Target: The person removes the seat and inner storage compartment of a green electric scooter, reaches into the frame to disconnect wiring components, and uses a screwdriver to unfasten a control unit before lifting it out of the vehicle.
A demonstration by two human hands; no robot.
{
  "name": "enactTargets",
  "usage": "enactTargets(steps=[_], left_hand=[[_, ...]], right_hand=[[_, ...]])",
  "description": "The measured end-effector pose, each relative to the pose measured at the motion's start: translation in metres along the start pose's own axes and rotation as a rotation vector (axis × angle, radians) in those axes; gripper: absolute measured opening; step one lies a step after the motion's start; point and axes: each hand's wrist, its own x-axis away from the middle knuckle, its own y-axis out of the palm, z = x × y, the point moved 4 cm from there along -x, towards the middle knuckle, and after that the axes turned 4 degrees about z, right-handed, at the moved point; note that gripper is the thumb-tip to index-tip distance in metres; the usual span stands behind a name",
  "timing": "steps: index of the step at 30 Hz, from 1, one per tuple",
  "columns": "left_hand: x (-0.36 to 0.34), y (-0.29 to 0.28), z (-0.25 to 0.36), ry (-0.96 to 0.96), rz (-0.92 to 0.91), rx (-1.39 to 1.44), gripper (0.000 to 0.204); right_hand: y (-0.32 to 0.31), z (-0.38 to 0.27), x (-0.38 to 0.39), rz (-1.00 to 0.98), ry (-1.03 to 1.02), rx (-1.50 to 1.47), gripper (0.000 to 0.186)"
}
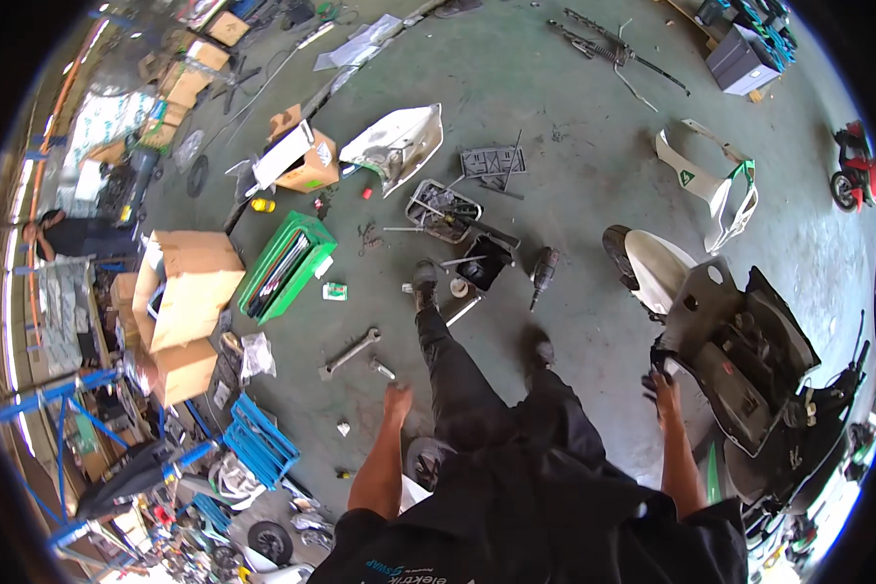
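My left hand (397, 401) hangs over the floor with its fingers curled into a fist; whether anything is inside is hidden. Just beyond it lie a short metal tool (383, 369) and a large wrench (350, 353), both apart from the hand. On the other side, my right hand (664, 394) has its fingers spread, close to the dark body panel of a partly stripped scooter (749, 360). I cannot tell whether the fingertips touch that panel. The scooter's white front fender (657, 265) points away from me.
Ahead lie a power drill (544, 276), a black bin (484, 263), a tray of parts (444, 211) and white body panels (395, 148). A green crate (287, 266), cardboard boxes (200, 282) and a blue rack (261, 443) stand left. Another person (83, 237) is at the far left.
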Motion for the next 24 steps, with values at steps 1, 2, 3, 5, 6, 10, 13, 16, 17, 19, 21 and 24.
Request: enactTargets(steps=[1,2,3,5,6,10,13,16,17,19,21,24], left_hand=[[-0.034,-0.006,0.043,0.099,0.001,-0.071,0.063],[-0.067,-0.009,0.085,0.178,-0.015,-0.132,0.061],[-0.097,-0.009,0.125,0.271,0.001,-0.178,0.059],[-0.164,0.001,0.201,0.37,-0.049,-0.194,0.056],[-0.2,0.01,0.234,0.427,-0.066,-0.247,0.055],[-0.344,0.064,0.307,0.508,-0.239,-0.389,0.056],[-0.442,0.11,0.329,0.595,-0.277,-0.632,0.055],[-0.514,0.149,0.349,0.729,-0.355,-0.778,0.053],[-0.525,0.158,0.353,0.853,-0.239,-0.893,0.049],[-0.553,0.178,0.365,0.912,-0.279,-1.02,0.041],[-0.57,0.195,0.371,0.962,-0.286,-1.146,0.039],[-0.578,0.208,0.37,0.947,-0.327,-1.349,0.037]], right_hand=[[0.004,0.009,0.011,0.036,0.012,-0.015,0.044],[0.006,0.021,0.033,0.074,0.002,-0.088,0.048],[0.012,0.035,0.055,0.135,0.012,-0.115,0.051],[0.043,0.067,0.11,0.275,0.025,0.027,0.055],[0.066,0.086,0.143,0.314,0.068,0.042,0.053],[0.171,0.137,0.232,0.307,0.67,0.179,0.047],[0.239,0.127,0.246,0.216,0.861,0.227,0.042],[0.29,0.101,0.212,0.124,0.834,0.292,0.037],[0.305,0.093,0.192,0.082,0.785,0.322,0.036],[0.339,0.077,0.134,-0.051,0.493,0.479,0.033],[0.381,0.066,0.06,-0.13,0.119,0.635,0.03],[0.45,0.08,-0.052,-0.063,0.35,0.228,0.031]])
